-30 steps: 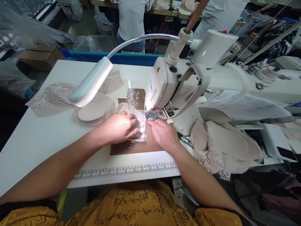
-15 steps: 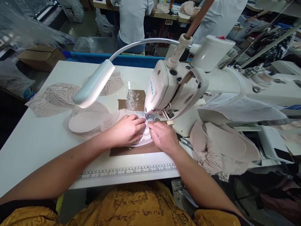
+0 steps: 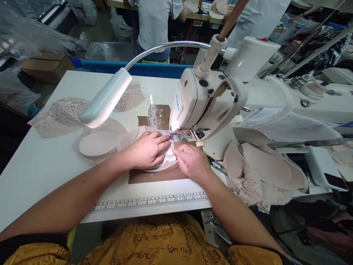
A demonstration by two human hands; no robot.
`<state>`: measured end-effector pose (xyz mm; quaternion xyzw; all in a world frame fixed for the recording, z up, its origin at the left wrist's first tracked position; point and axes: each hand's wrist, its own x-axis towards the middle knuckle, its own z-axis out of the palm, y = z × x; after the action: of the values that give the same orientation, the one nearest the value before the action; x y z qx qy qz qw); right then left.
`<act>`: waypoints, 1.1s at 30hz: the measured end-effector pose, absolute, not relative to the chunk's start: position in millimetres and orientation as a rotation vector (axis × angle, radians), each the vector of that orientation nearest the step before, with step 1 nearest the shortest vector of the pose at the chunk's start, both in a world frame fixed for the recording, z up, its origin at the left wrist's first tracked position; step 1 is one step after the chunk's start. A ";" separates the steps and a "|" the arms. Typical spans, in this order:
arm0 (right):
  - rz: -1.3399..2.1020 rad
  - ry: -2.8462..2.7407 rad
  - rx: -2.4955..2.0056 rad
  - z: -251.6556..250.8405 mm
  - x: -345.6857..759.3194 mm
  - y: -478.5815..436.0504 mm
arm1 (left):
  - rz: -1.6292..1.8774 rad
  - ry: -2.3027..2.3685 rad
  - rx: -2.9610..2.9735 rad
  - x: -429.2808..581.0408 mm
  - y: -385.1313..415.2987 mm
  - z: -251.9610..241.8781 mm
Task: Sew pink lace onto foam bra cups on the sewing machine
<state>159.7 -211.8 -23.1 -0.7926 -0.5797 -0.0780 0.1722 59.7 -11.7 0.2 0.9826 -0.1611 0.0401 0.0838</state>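
Under the needle of the white sewing machine (image 3: 186, 101) lies a pale lace bra cup piece (image 3: 167, 162) with a scalloped edge. My left hand (image 3: 149, 150) rests flat on the lace, fingers stretched toward the presser foot (image 3: 171, 136). Just right of it, my right hand (image 3: 191, 159) is closed, thumb and forefinger pinching the edge of the lace near the needle. The lace trails left to a beige foam cup (image 3: 96, 142) wrapped in sheer fabric.
More lace pieces (image 3: 62, 114) lie at the left beneath the lamp (image 3: 106, 99). Stacked beige cups (image 3: 264, 165) sit right of the machine, near black scissors (image 3: 217, 165). A ruler strip (image 3: 151, 202) runs along the front edge. A co-worker (image 3: 153, 25) sits beyond the table.
My right hand has drawn slightly down, away from the left fingertips, and more lace shows between them. The left hand stays nearly in place on the fabric.
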 end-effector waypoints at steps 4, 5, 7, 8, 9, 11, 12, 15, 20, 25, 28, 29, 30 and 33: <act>-0.219 -1.684 -2.205 -21.0 159.3 -215.5 | 0.130 -0.497 2.941 58.4 -13.2 1.0; -0.216 -1.692 -2.199 -20.5 159.1 -216.0 | 0.129 -0.505 2.940 57.6 -14.4 1.4; -0.209 -1.700 -2.187 -19.7 158.6 -216.5 | 0.115 -0.510 2.937 56.3 -16.4 1.6; -0.203 -1.702 -2.183 -19.5 158.4 -216.5 | 0.108 -0.505 2.937 56.0 -16.9 1.4; -0.200 -1.701 -2.181 -19.4 158.1 -216.4 | 0.105 -0.497 2.938 56.0 -17.0 1.0; -0.197 -1.698 -2.192 -19.7 157.6 -216.0 | 0.103 -0.493 2.942 56.9 -15.9 -0.1; -0.202 -1.699 -2.202 -20.1 157.4 -215.8 | 0.109 -0.497 2.943 57.9 -14.8 -0.7; -0.246 -1.715 -2.234 -21.3 157.1 -215.1 | 0.141 -0.502 2.948 61.6 -10.8 -1.7; -0.326 -1.733 -2.269 -22.3 157.2 -213.6 | 0.197 -0.502 2.989 64.1 -9.4 -0.8; -0.382 -1.758 -2.238 -22.4 157.4 -213.3 | 0.195 -0.563 2.975 60.4 -13.6 0.9; -0.383 -1.767 -2.223 -22.2 157.5 -214.1 | 0.173 -0.569 2.965 59.6 -14.6 0.4; -0.377 -1.773 -2.219 -22.0 157.5 -214.5 | 0.168 -0.566 2.966 59.6 -14.6 0.1; -0.367 -1.778 -2.216 -21.7 157.6 -214.7 | 0.168 -0.565 2.966 59.7 -14.5 -0.3; -0.324 -1.786 -2.210 -20.7 157.4 -215.2 | 0.162 -0.565 2.975 60.1 -14.2 -1.5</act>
<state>157.4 -215.2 -20.7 -0.7650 -0.6185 -0.1121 0.1404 60.1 -14.2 -1.5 0.9796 -0.1860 0.0533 0.0547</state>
